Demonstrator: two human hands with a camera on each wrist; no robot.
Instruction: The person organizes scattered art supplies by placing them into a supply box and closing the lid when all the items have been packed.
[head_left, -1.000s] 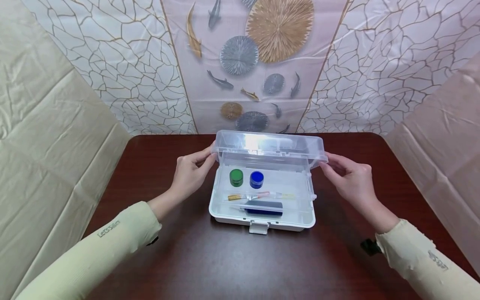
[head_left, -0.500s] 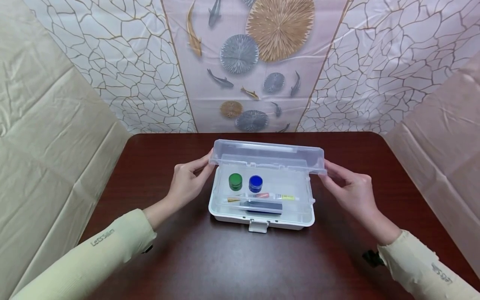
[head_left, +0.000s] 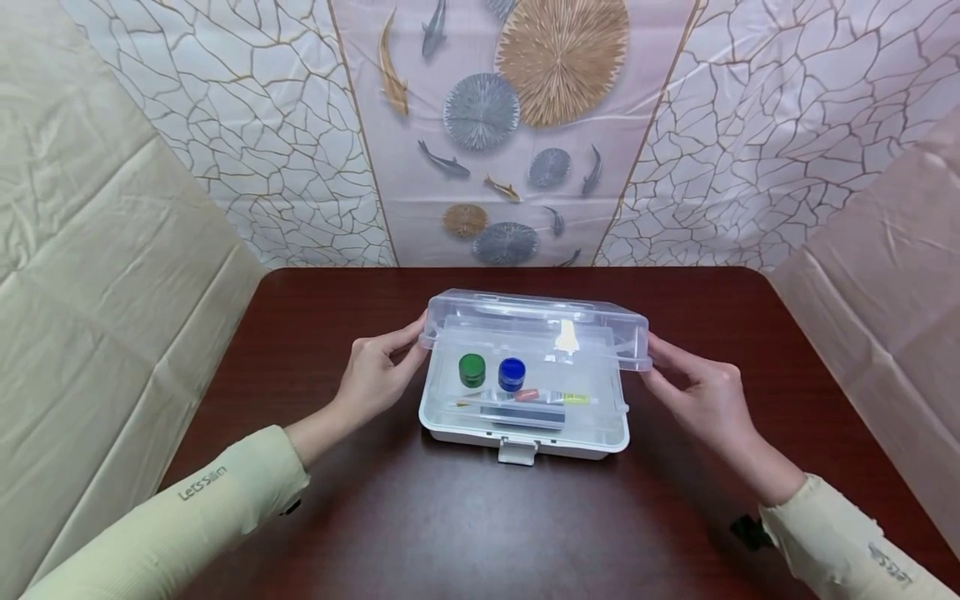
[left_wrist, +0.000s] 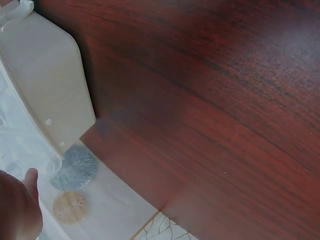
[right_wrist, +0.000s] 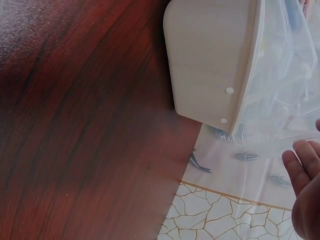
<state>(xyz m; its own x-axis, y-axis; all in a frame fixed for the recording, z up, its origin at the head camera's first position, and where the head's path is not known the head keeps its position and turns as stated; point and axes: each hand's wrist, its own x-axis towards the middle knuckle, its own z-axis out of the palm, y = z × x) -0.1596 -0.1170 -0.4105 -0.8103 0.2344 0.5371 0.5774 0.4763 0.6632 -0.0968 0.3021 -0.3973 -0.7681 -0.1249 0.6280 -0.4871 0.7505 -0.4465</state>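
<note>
A white plastic storage box (head_left: 450, 437) with a hinged clear lid (head_left: 517, 310) sits on the table, the lid tilted partway over the rear of the box. My left hand (head_left: 375, 373) pinches the lid's left end between thumb and fingers. At the right end, my right hand (head_left: 705, 396) grips the lid the same way. Inside are a green paint jar (head_left: 472, 371) and a blue paint jar (head_left: 512, 375). In front of them lie a paintbrush (head_left: 467, 403), a pink-marked tube (head_left: 527, 395) and a yellow-marked tube (head_left: 576, 399). A dark flat object (head_left: 525, 415) shows beneath.
A front latch (head_left: 517, 452) hangs down open on the box. The dark red wooden table (head_left: 480, 525) extends around it. Patterned cloth (head_left: 480, 150) hangs behind the table's far edge, with beige cloth walls (head_left: 112, 250) on both sides.
The lid has swung forward and down, both hands moving with it at its ends. More of it now covers the rear of the box. The box has stayed in place.
</note>
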